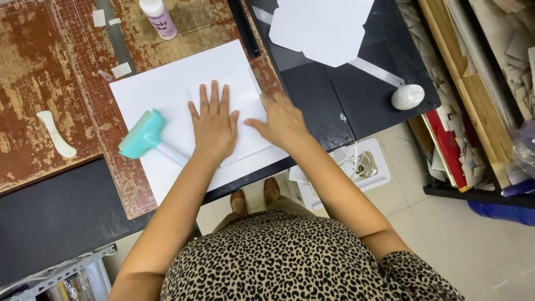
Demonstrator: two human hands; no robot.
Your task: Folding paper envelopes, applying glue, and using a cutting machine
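My left hand (213, 121) lies flat, fingers spread, on a small white sheet (245, 100) that rests on a larger white sheet (161, 89). My right hand (281, 120) presses flat on the right edge of the same small sheet and looks blurred. A teal roller with a pale handle (146, 135) lies on the large sheet just left of my left hand, untouched.
A glue bottle (158, 18) stands at the back on the worn brown mat. A white bone folder (56, 134) lies at the left. Cut white shapes (320, 25), a metal ruler (376, 71) and a pale stone (407, 96) sit on the black surface at the right. Shelves of scraps stand far right.
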